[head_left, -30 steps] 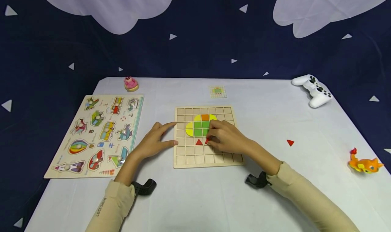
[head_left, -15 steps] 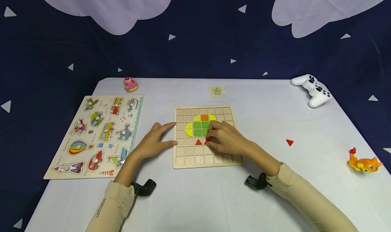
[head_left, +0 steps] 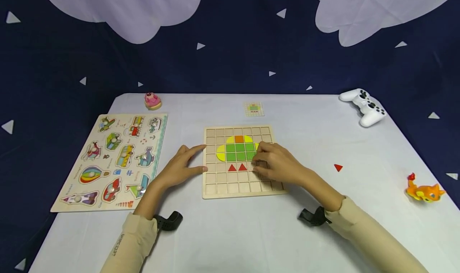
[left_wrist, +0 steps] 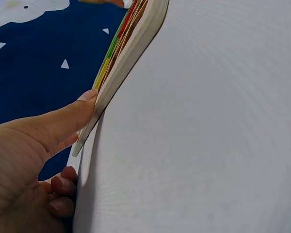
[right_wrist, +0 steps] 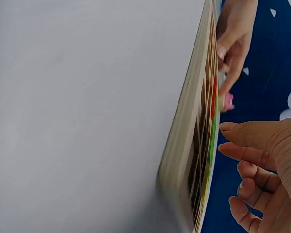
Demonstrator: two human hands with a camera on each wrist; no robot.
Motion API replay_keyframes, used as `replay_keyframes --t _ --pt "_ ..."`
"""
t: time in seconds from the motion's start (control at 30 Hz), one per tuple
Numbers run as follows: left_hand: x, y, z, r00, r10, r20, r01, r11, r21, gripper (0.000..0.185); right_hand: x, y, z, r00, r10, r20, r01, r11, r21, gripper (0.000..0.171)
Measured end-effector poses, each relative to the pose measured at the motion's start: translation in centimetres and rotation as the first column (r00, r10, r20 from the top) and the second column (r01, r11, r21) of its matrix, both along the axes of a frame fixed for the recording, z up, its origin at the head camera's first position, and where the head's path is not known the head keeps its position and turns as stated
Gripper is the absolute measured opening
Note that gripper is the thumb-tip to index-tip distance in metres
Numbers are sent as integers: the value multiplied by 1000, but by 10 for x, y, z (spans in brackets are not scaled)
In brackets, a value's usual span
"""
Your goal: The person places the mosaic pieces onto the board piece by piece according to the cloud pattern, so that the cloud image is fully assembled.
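A wooden grid board (head_left: 215,178) lies in mid-table in the head view. Set in it are green squares (head_left: 235,152), an orange square (head_left: 238,139), yellow rounded pieces (head_left: 221,153) and two red triangles (head_left: 242,167) in a row below. My left hand (head_left: 176,168) touches the board's left edge with thumb and index finger spread. Over the board's right part, my right hand (head_left: 280,164) hovers with loosely bent fingers and nothing between them; the right wrist view shows its thumb (right_wrist: 247,133) apart from the pieces. This hand covers some right-hand cells.
A loose red triangle (head_left: 338,168) lies right of the board, a small pattern card (head_left: 254,109) behind it. The vehicle puzzle (head_left: 118,157) is at left, with a pink toy (head_left: 153,101) behind. A white game controller (head_left: 363,107) and an orange toy (head_left: 425,191) stand right.
My right hand has let go of the second red triangle, which now sits in its cell, and has drawn back slightly to the right. The left hand stays at the board's edge.
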State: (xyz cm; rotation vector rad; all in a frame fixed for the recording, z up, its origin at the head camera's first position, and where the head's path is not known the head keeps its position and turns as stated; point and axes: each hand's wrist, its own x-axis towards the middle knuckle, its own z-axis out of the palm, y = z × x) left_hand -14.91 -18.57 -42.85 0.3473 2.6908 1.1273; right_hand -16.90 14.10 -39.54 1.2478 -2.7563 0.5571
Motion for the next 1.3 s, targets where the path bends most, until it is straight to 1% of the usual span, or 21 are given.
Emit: replay_keyframes --t 0.2,0.43,0.53,0.63,0.7,0.8,0.9,1.03,1.3 --pt "0 -3 0 1000 0 -6 0 1000 0 74 0 40 1 996 -91 -5 91 996 4 16" --pt "0 -4 -1 1000 -1 -8 1 1000 -1 74 4 97 3 978 -202 -41 203 979 21 21" --pt "1 -4 -1 1000 0 -11 0 1000 -2 74 7 119 3 970 -227 -87 230 973 31 22" --pt "1 -4 -1 1000 -2 -15 2 1000 0 74 10 140 1 959 -239 -152 247 968 37 23" --pt "0 -4 -1 1000 -5 -16 5 1000 2 74 12 153 -1 950 -245 -194 256 966 35 25" --pt "0 -3 -1 1000 -8 -17 8 1000 9 74 15 170 -4 937 -257 -237 271 962 29 28" --pt "0 -3 -1 1000 -10 -18 10 1000 12 74 19 184 -5 929 -261 -263 282 958 43 30" --pt "0 -2 -1 1000 -12 -18 12 1000 16 74 23 196 -8 926 -263 -270 289 956 58 33" --pt "-1 0 1 1000 -13 -9 13 1000 19 73 24 201 -12 921 -273 -277 295 955 40 33"
